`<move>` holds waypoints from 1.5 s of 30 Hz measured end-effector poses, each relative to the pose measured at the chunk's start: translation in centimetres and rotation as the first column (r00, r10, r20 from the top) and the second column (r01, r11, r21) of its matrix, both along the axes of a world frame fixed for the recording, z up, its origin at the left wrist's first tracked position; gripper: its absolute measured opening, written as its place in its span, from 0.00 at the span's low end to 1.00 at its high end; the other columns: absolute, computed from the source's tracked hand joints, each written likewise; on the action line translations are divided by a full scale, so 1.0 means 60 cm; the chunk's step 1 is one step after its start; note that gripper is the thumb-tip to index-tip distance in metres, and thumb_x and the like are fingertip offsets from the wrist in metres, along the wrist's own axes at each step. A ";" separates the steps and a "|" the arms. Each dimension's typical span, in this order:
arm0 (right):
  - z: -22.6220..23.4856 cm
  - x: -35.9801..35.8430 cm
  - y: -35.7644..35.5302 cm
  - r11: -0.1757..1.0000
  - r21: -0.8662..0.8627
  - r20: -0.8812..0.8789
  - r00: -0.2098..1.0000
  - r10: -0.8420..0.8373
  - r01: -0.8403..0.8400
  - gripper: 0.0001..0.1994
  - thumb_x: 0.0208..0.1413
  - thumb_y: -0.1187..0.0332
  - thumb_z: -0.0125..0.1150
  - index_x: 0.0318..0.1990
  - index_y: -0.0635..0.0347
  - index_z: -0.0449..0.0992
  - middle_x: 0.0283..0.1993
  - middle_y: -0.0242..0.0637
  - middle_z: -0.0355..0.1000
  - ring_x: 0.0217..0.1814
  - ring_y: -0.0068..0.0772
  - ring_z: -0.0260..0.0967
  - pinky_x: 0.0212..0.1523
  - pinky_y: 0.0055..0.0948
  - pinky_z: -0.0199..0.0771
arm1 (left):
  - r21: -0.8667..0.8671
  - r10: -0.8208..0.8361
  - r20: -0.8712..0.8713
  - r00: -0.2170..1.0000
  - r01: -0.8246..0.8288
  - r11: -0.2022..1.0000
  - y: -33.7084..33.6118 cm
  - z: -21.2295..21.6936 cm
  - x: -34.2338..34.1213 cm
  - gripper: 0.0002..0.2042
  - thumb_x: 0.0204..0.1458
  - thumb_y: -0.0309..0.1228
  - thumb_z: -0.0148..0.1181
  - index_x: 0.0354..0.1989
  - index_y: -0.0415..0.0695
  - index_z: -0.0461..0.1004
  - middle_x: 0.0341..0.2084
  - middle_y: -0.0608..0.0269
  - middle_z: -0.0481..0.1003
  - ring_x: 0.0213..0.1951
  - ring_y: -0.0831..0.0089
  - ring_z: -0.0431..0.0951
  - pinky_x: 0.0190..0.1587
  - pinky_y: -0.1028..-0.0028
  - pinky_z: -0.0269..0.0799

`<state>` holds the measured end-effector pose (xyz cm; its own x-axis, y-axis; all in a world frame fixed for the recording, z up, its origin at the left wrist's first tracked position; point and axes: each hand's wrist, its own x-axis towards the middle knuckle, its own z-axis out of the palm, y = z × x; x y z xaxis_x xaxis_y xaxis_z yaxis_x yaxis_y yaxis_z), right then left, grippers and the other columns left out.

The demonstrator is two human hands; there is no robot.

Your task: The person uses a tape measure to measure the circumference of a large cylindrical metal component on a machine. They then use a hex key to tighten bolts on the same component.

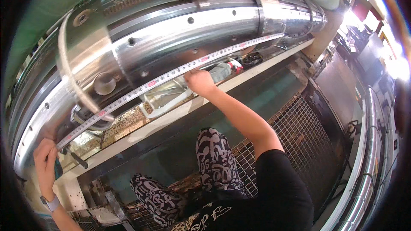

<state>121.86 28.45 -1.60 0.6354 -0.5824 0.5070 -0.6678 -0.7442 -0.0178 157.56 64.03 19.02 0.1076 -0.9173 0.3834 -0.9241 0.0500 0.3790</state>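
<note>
A tape measure's white blade (171, 75) stretches along the front of a shiny metal cylinder (167, 34), from the lower left up to the far right. My left hand (45, 156) is wrapped round its dark teal case at the left end, partly hidden by the fingers. Near the middle of the blade, my right hand (199, 82) is closed, its fingers curled at the blade's lower edge. Exactly how they grip it is hidden. The blade's far end lies against the cylinder near a metal collar (272, 15).
A pale beam (180, 111) runs below the cylinder, with a grey and red tool (222, 70) and a white bracket (165, 106) behind it. A small black-handled lever (77, 158) sticks out near my left hand. Metal grating (295, 132) lies below, and shiny rollers (364, 184) stand at right.
</note>
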 end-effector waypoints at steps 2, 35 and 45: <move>-0.039 -0.060 -0.031 0.994 -0.091 0.088 0.995 -0.045 0.053 0.07 0.39 0.71 0.56 0.29 0.59 0.69 0.30 0.38 0.70 0.37 0.39 0.71 0.34 0.35 0.73 | 0.002 -0.030 0.043 0.999 0.030 1.000 -0.002 0.003 0.006 0.06 0.50 0.23 0.48 0.24 0.34 0.61 0.20 0.58 0.60 0.22 0.71 0.60 0.25 0.74 0.55; 0.010 0.126 -0.002 0.674 0.732 -0.226 0.900 0.372 -0.094 0.15 0.48 0.70 0.54 0.45 0.61 0.72 0.46 0.50 0.69 0.48 0.49 0.66 0.47 0.44 0.66 | 0.070 -0.014 0.117 0.993 0.006 0.998 -0.005 0.020 0.023 0.08 0.49 0.28 0.51 0.23 0.36 0.67 0.20 0.58 0.67 0.24 0.64 0.68 0.28 0.70 0.62; 0.034 0.149 0.014 0.678 0.727 -0.449 0.819 0.356 0.104 0.16 0.48 0.70 0.53 0.46 0.63 0.71 0.49 0.50 0.68 0.49 0.47 0.67 0.49 0.43 0.66 | 0.072 -0.048 0.066 0.997 0.043 0.996 -0.009 0.024 0.019 0.07 0.49 0.26 0.53 0.24 0.35 0.66 0.20 0.56 0.66 0.24 0.63 0.67 0.28 0.70 0.62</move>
